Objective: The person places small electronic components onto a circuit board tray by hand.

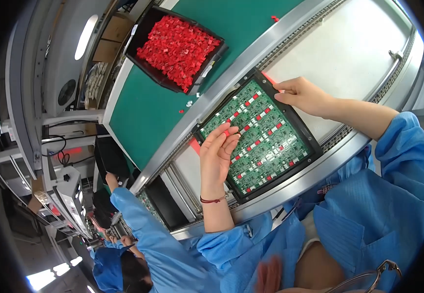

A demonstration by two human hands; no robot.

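Observation:
Below me, a black frame (292, 122) holds green circuit boards (266, 158) set with rows of small red and white parts. Over the boards' left side is my left hand (217, 151), its thumb and fingertips pinched together on a small red plastic piece (225, 133). My right hand (304, 96) is closed at the frame's upper right edge, with thumb and fingers against the rim. Whether the left fingertips touch a board cannot be made out.
A black bin (173, 83) heaped with red pieces (175, 49) stands on the green tabletop (138, 115) beyond the metal conveyor rail (241, 63). A few loose pieces lie near the bin. At left, a co-worker in a blue sleeve (148, 219) reaches over the line beside another black frame (165, 200).

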